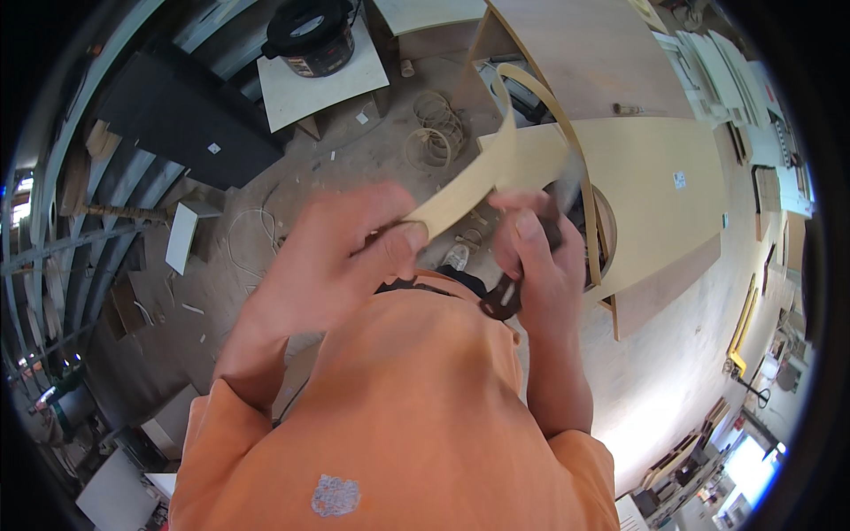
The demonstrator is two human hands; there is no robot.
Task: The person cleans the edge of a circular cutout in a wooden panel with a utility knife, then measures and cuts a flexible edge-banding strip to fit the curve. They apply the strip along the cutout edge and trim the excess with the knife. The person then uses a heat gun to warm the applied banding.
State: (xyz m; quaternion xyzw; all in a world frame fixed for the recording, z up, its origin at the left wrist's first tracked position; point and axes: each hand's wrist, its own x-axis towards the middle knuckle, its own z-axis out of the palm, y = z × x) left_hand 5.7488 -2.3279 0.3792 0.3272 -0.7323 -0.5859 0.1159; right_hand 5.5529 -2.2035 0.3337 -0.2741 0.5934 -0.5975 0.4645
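Note:
My left hand [345, 239] is closed on one end of a pale wood-coloured edge-banding strip [465, 188]. From there the strip rises to the right and loops over near the cabinet panels. In my right hand [544, 243], beside the strip, is a knife with a dark handle [503, 299]; its grey blade, pointing up and away, is smeared by motion. Whether the blade touches the strip I cannot tell. Just right of this hand lies a pale wood-toned panel [651, 195] with a curved edge.
A black electric cooker [308, 40] stands on a small white table [359, 84] at the far left. Coils of strip [436, 133] and scraps lie on the floor. A dark panel [190, 119] leans at left. A small brush-like tool [628, 110] rests on the boards at right.

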